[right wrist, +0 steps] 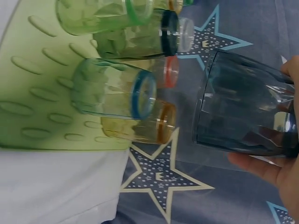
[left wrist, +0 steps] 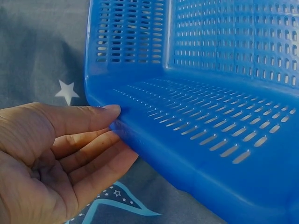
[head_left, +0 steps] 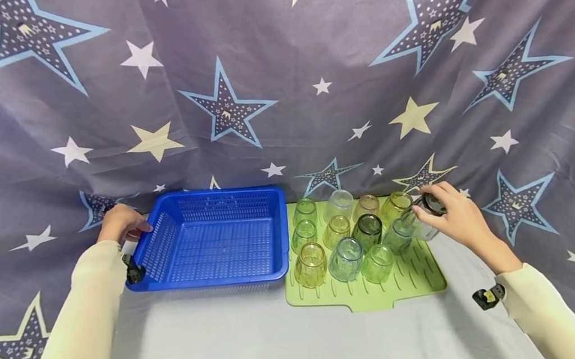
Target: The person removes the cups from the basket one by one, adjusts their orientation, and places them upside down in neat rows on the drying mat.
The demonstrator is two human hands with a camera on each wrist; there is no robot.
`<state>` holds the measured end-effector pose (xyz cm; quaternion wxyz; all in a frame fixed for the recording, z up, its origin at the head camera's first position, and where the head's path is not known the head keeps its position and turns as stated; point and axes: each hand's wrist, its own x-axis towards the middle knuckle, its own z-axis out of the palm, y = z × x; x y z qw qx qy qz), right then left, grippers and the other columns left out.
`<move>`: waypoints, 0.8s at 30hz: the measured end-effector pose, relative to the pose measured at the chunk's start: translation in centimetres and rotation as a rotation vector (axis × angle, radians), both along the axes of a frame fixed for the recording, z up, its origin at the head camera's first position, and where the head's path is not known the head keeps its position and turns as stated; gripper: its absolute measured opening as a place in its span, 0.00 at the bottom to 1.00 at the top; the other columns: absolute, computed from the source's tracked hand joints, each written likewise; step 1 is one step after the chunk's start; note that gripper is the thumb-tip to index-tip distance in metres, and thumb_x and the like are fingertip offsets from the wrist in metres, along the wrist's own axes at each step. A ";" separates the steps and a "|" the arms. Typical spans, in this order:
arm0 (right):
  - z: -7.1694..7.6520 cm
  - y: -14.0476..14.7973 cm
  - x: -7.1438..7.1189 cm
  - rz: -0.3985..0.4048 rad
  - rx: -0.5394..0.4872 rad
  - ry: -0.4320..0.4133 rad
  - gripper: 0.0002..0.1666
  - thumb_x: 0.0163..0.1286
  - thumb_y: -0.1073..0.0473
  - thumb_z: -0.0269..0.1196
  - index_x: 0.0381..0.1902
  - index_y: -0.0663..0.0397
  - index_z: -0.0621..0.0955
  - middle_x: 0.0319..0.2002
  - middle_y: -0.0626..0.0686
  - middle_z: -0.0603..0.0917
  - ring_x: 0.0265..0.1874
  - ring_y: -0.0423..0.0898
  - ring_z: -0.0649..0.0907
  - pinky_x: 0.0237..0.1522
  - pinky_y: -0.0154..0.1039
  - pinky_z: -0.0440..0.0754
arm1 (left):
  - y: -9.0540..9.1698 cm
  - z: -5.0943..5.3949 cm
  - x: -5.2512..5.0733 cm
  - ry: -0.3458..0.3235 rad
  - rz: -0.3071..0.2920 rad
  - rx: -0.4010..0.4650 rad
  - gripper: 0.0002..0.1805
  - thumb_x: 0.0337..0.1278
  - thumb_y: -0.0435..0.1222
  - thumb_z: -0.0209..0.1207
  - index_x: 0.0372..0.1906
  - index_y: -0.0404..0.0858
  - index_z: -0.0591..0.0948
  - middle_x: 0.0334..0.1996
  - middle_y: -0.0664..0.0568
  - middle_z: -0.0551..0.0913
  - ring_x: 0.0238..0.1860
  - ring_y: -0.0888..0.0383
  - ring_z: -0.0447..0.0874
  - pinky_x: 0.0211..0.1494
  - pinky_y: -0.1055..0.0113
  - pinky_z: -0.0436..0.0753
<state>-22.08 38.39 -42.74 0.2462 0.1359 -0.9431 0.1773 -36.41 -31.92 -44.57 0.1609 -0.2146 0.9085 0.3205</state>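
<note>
My left hand (head_left: pixel 123 224) pinches the left rim of a blue plastic basket (head_left: pixel 283 235) between thumb and fingers; the left wrist view shows the thumb (left wrist: pixel 84 119) on top and the other fingers beneath. Nothing lies inside the basket. With my right hand (head_left: pixel 454 215) I grip a dark grey-blue glass (right wrist: pixel 243 105) by one end, above the back right part of a green drying mat (head_left: pixel 416 282). Closest to it stand a light blue glass (head_left: pixel 398 236) and a yellow glass (head_left: pixel 395 208). Part of the right hand lies outside the right wrist view.
Several more glasses crowd the mat, among them a dark green one (head_left: pixel 367 232), a blue-rimmed one (head_left: pixel 346 259) and an amber one (head_left: pixel 310 265). Basket and mat sit side by side on a white tabletop (head_left: pixel 255 335). A star-patterned curtain (head_left: pixel 284 89) hangs behind.
</note>
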 end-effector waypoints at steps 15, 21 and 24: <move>-3.9 0.7 0.7 0.064 0.009 0.030 0.21 0.56 0.57 0.75 0.48 0.49 0.84 0.47 0.53 0.83 0.40 0.53 0.83 0.34 0.56 0.82 | 0.2 0.4 0.5 0.035 -0.004 0.056 0.18 0.51 0.25 0.69 0.45 0.17 0.78 0.24 0.39 0.86 0.25 0.52 0.87 0.46 0.51 0.90; -4.7 0.6 0.4 0.097 0.034 0.068 0.21 0.54 0.56 0.75 0.47 0.49 0.85 0.41 0.51 0.84 0.32 0.48 0.82 0.33 0.51 0.82 | 0.0 0.3 0.9 0.045 0.010 0.054 0.19 0.51 0.25 0.69 0.45 0.16 0.79 0.29 0.34 0.87 0.28 0.49 0.88 0.47 0.50 0.90; -5.0 0.5 0.2 0.104 0.041 0.079 0.21 0.53 0.56 0.76 0.46 0.49 0.85 0.40 0.50 0.84 0.30 0.47 0.82 0.31 0.48 0.83 | -0.1 0.2 1.1 0.055 0.019 0.065 0.21 0.50 0.24 0.70 0.47 0.14 0.78 0.32 0.33 0.86 0.28 0.48 0.88 0.47 0.49 0.89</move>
